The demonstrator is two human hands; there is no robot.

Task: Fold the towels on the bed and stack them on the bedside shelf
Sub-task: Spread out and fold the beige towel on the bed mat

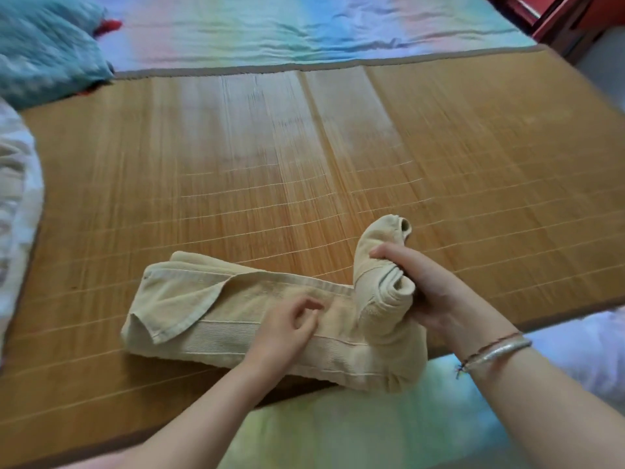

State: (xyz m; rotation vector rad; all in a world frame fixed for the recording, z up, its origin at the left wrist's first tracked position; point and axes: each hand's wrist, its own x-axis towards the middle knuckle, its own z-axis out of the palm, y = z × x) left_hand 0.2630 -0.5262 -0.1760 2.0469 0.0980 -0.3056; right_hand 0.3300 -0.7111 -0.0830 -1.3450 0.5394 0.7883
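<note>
Nearest the camera, a pastel rainbow sheet (355,431) covers the front edge of the bed, and two bare forearms reach over it. The right wrist wears a silver bangle (497,350) and a thin dark cord. Just beyond the sheet lies a bamboo mat (236,170), and on its near edge sits a beige towel (209,316), folded into a long band running left to right, with one corner flapped over at its left end.

The left hand (287,326) rests on the middle of the band, its fingers (306,304) loosely curled and holding nothing; whether the fingertips press the cloth cannot be told. The right hand (422,289) grips the right end of the towel, which is bunched and lifted off the mat into an upright roll, with fingers and thumb wrapped round it.

To the left, white bedding (17,204) bulges against the mat's edge. Farther back, a teal blanket (47,45) lies at the upper left corner, and the rainbow sheet stretches on beyond the mat. At the far right corner stands red wooden furniture (561,18).
</note>
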